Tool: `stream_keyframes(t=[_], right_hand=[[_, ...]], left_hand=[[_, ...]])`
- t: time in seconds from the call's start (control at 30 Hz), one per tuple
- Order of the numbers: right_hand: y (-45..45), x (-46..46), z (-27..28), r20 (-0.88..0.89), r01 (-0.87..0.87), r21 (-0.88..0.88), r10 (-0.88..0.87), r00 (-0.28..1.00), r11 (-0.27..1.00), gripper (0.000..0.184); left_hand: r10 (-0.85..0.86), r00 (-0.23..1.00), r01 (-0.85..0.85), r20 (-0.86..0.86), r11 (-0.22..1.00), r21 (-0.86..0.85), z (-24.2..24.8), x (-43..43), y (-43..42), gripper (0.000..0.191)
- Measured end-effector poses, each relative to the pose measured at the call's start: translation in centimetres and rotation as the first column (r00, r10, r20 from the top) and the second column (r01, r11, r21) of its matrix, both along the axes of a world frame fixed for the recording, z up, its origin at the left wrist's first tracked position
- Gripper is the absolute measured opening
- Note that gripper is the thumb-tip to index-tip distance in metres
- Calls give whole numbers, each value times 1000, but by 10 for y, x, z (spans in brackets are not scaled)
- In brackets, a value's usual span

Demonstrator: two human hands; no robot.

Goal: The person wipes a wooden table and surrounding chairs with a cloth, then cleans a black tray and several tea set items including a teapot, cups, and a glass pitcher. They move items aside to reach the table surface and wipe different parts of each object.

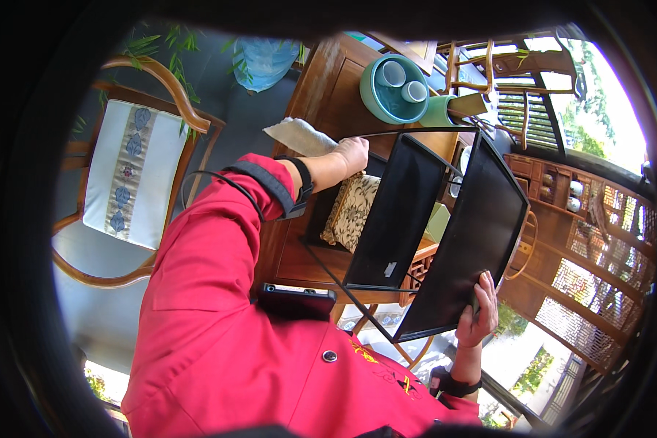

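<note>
My left hand (pixel 353 155) is closed around a greyish-white cloth (pixel 302 137), whose loose end sticks out to the left. That hand is at a thin black bar of a two-tier black metal rack (pixel 465 230). The rack has two flat, rimmed panels joined by thin rods, and a small pale scrap sticks to the smaller panel (pixel 397 213). At the larger panel's lower right edge, my right hand (pixel 479 312) grips the rack, thumb and fingers spread over the rim. A patterned cushion or box with a fringed edge (pixel 353 211) shows behind the rack.
A wooden table (pixel 328 82) bears a teal basin (pixel 368 93) with two white cups inside and a green container (pixel 438 112). On the left stands a wooden armchair with a white cushion (pixel 159 164). A phone-like device (pixel 295 301) is against the red jacket. Chairs and a lattice screen are beyond.
</note>
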State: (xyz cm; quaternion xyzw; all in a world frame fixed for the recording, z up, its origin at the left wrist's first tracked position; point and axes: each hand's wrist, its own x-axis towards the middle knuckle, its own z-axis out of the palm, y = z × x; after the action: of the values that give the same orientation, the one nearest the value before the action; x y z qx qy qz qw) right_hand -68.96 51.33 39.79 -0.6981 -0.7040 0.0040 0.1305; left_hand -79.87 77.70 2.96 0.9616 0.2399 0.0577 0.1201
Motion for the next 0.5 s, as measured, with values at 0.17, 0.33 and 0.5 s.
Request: stream_keyframes(t=[0.17,0.33,0.5], right_hand=[[1,-2,3,7,9,-1,-9,1000,1000,43],[1,-3,4,8,14,-3,-14,1000,1000,44],[-2,-3,2,2,28,-4,-28,1000,1000,43]], left_hand=[[128,979,-63,-161,932,357,-4,5,-16,27],[327,945,-314,-24,923,223,0,1,-15,21],[594,804,-589,36,786,186,26,-65,14,10]])
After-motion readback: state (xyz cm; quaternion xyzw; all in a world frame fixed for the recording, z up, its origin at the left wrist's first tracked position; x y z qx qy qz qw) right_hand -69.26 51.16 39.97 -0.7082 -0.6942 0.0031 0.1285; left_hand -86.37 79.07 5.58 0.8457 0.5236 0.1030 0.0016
